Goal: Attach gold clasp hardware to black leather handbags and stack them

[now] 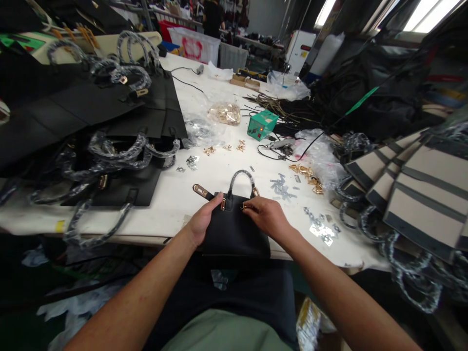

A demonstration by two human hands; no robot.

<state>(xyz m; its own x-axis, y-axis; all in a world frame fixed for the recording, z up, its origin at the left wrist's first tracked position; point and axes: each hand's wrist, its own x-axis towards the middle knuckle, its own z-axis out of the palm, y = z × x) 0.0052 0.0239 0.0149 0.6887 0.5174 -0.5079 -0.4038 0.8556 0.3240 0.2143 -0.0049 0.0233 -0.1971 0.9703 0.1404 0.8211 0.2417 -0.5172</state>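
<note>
A small black handbag (234, 231) rests at the table's front edge, its plastic-wrapped handle (241, 173) standing up. My left hand (202, 219) grips the bag's left side, thumb on the front near a gold fitting (223, 204). At the bag's upper right, my right hand (266, 214) pinches a small gold metal fitting (243, 206) against the front panel. A black strap with a gold plate (200, 190) sticks out to the left of the bag. Another gold plate (256, 192) shows beside the right end of the handle. The palm-side fingers of my left hand are hidden.
Black bags with wrapped handles (109, 146) are piled at left; beige and black pieces (420, 190) lie at right. Loose silver plates (281, 186) and gold fittings (307, 174) are scattered around. A green box (262, 124) with a cable stands behind. A person (213, 18) is far back.
</note>
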